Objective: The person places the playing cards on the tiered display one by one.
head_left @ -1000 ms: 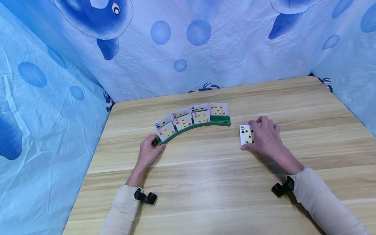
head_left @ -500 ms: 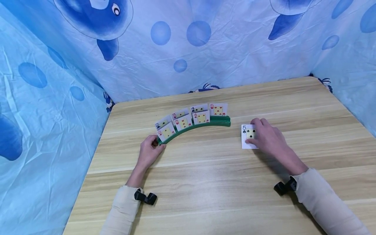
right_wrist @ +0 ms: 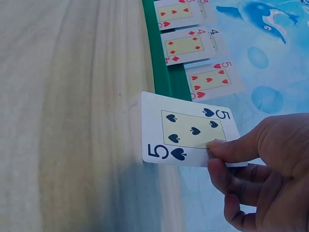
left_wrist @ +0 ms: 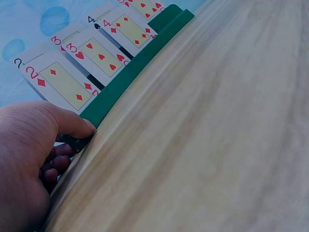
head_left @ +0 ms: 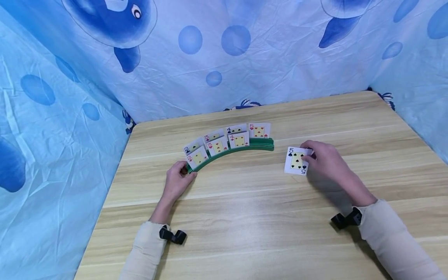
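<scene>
My right hand (head_left: 327,160) pinches a five of spades playing card (right_wrist: 188,130) by its right edge, face up, thumb on the face. The card is slightly tilted, right of the curved green card holder (head_left: 262,147). At the holder's left end, my left hand (head_left: 177,179) grips it, thumb (left_wrist: 79,124) on the front and fingers curled behind. In the holder's front row stand a two of diamonds (left_wrist: 60,79), a three of hearts (left_wrist: 96,57) and a four of diamonds (left_wrist: 126,30). Partly hidden cards stand behind them, with a five of hearts (head_left: 259,130) at the right end.
The wooden table (head_left: 245,217) runs under both hands. Blue sheeting (head_left: 280,66) printed with dolphins and bubbles hangs behind the table and along its sides. A black wrist camera (head_left: 173,235) sits on the left sleeve, another black camera (head_left: 345,219) on the right.
The right hand has shifted from gripping over the five of spades on the table to pinching its right edge. The card is now raised and tilted. The left hand stays on the holder.
</scene>
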### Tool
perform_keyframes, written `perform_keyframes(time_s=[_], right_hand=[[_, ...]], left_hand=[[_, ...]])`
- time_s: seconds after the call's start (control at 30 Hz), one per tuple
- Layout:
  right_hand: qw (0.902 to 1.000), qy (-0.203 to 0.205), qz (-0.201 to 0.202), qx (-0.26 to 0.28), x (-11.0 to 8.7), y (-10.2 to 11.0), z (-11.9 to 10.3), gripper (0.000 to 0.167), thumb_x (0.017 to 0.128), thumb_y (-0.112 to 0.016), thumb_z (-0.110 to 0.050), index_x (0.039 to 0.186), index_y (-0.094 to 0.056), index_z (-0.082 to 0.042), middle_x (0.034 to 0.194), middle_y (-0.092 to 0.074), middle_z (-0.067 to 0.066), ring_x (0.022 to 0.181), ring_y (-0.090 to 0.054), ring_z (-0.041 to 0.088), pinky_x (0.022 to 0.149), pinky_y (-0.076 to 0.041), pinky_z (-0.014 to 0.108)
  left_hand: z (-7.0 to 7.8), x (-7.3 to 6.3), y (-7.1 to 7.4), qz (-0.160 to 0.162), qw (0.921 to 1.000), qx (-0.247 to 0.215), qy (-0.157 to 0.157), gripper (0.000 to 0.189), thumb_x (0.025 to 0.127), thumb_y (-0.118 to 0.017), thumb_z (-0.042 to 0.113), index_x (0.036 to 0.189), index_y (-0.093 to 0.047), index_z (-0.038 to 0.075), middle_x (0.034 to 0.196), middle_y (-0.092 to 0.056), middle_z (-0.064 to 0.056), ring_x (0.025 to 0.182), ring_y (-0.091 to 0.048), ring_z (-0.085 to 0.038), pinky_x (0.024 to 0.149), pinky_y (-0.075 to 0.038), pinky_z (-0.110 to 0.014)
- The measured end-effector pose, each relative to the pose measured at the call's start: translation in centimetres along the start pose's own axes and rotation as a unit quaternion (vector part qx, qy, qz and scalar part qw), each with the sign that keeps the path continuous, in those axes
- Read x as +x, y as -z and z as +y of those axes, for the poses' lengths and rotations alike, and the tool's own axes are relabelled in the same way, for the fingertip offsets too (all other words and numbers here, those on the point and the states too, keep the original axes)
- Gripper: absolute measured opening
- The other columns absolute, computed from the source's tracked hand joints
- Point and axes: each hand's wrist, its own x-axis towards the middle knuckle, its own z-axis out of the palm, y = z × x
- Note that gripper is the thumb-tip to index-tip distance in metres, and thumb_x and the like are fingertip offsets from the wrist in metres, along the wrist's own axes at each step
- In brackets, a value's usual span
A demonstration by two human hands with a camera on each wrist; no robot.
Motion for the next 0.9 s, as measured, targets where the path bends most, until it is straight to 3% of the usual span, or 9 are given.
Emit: perform_keyframes(time_s=[0.27,0.63,0.9], right_hand=[[0.9992,-0.006,0.001,0.039,0.8,0.5,-0.3,0.019,0.090,-0.068,-0.001,0.108,-0.071,0.004,0.097,-0.073,0.023,0.076,-0.066,0.025,0.061,-0.047,0.025],[0.9952,-0.041,0.036,0.082,3.0,0.3,-1.3,0.020,0.091,-0.070,-0.008,0.107,-0.073,0.003,0.096,-0.074,0.023,0.076,-0.062,0.026,0.058,-0.043,0.023],[0.9908,-0.011,0.076,0.111,4.8,-0.6,-2.1,0.017,0.093,-0.068,-0.006,0.106,-0.074,0.004,0.092,-0.075,0.022,0.073,-0.063,0.023,0.055,-0.042,0.020]], left_hand=[[-0.1,0.1,0.0,-0.005,1.0000,-0.005,0.005,0.042,0.085,-0.075,0.008,0.123,-0.064,-0.004,0.112,-0.065,-0.020,0.094,-0.056,-0.028,0.077,-0.042,-0.026],[0.0,-0.1,0.0,-0.005,1.0000,-0.005,0.002,0.040,0.084,-0.076,0.008,0.120,-0.066,-0.004,0.109,-0.065,-0.020,0.092,-0.056,-0.028,0.077,-0.043,-0.028],[0.1,-0.1,0.1,-0.004,1.0000,-0.008,0.001,0.040,0.084,-0.075,0.008,0.120,-0.066,-0.005,0.108,-0.065,-0.019,0.091,-0.055,-0.028,0.076,-0.042,-0.026]])
